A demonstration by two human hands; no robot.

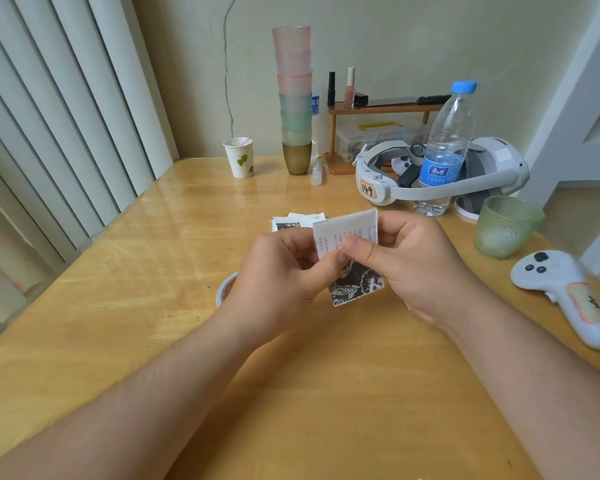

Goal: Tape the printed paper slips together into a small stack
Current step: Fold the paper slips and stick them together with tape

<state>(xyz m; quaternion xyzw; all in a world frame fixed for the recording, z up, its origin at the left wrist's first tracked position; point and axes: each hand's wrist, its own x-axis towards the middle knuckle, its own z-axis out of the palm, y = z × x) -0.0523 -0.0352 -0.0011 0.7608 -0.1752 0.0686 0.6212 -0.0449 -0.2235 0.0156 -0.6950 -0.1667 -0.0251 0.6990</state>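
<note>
Both hands hold up a small printed paper slip (343, 228) with columns of text, above the middle of the wooden table (136, 306). My left hand (284, 271) pinches its lower left edge. My right hand (406, 261) pinches its lower middle with thumb and fingers. Beneath the hands another slip (355, 285) with a dark black-and-white picture lies or hangs; I cannot tell whether it is joined to the upper one. A few more printed slips (291, 221) lie on the table just behind my left hand. A tape roll (226, 289) peeks out left of my left wrist.
A white controller (565, 296) lies at the right edge, a green glass cup (506, 226) behind it. A water bottle (447, 147) and a white headset (440, 174) stand at the back right. A tall stack of cups (293, 98) and a paper cup (239, 157) stand at the back.
</note>
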